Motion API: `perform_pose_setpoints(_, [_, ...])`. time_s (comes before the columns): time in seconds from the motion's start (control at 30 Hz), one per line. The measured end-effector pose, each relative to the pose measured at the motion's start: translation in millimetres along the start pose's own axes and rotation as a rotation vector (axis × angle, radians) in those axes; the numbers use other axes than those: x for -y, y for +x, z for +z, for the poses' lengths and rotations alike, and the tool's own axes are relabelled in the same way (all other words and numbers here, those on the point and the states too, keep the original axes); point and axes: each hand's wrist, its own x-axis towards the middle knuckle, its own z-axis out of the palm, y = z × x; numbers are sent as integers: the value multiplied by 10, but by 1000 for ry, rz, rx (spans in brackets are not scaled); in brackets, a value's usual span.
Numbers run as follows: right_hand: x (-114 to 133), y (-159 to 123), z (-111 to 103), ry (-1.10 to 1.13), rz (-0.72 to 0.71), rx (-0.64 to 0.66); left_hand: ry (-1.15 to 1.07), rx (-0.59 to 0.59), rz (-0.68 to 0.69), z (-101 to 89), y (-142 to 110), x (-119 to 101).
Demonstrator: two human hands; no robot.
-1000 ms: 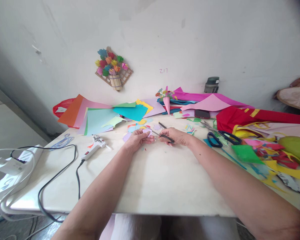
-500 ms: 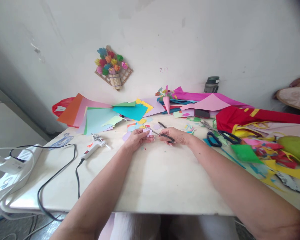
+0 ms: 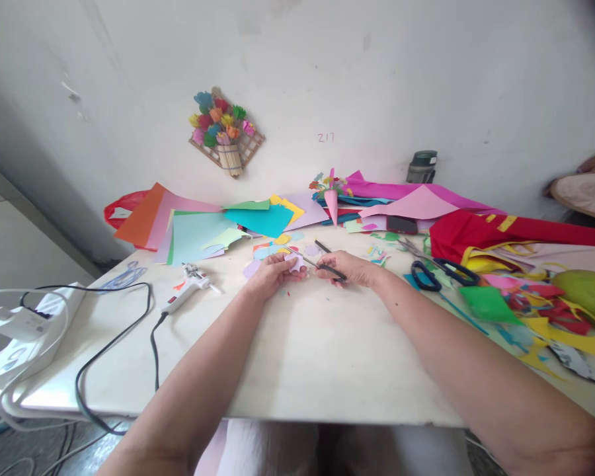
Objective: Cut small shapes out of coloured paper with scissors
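The View Is Tipping Slightly Downward

The wall flowers [image 3: 222, 122] are sitting a little higher than before. At the frame's centre, your left hand [image 3: 272, 274] is pinching the lilac paper [image 3: 297, 264] between thumb and fingers. Just rightward, your right hand [image 3: 350, 267] is curling its fingers around the scissors [image 3: 333, 272], whose blade is pointing upper-left, near the paper.

A grey-white wall [image 3: 387, 86] (lightly scuffed) backs the pale table [image 3: 337, 370].
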Motion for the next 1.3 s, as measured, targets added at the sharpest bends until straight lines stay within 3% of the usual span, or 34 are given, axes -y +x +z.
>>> perform_pose_setpoints(0.63, [-69, 12, -34, 22, 5, 77, 44, 21, 7, -7, -1, 7])
perform_pose_setpoints(1.3, [-69, 25, -27, -13, -26, 37, 24, -23, 9, 35, 5, 17])
